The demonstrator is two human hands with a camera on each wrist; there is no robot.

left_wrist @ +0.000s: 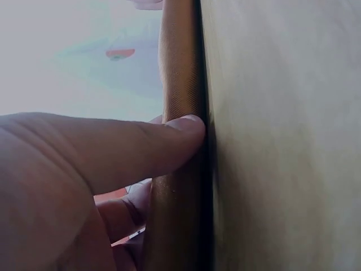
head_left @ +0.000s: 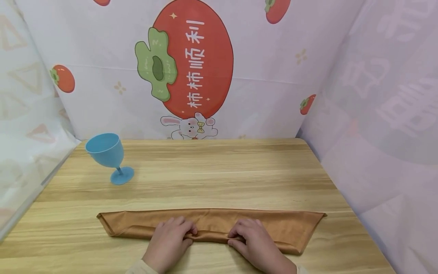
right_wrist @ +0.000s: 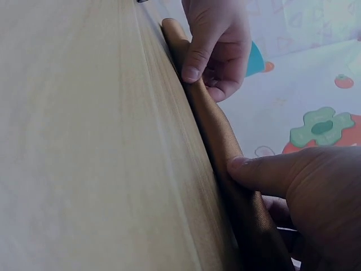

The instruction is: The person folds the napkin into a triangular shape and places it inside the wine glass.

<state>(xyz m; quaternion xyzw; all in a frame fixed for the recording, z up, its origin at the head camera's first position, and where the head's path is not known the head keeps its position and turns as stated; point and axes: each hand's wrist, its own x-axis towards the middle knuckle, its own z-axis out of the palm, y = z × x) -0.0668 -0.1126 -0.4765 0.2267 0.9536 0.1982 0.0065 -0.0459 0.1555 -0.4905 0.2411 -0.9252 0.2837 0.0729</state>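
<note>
A brown satin cloth napkin [head_left: 246, 219] lies across the front of the table, with its near edge rolled into a long, narrow tube. My left hand [head_left: 170, 239] pinches this rolled edge left of the middle, thumb on the near side and fingers over the top. To the right of it, my right hand [head_left: 254, 243] grips the same roll with thumb and curled fingers. In the left wrist view the thumb [left_wrist: 141, 144] presses on the roll. Both hands show on the roll in the right wrist view. The unrolled part stretches flat behind the hands.
A blue goblet [head_left: 106, 152] stands upright at the back left of the wooden table [head_left: 219, 175]. Behind the table hangs a white sheet [head_left: 267, 102] with printed persimmons, and more printed sheets hang at both sides.
</note>
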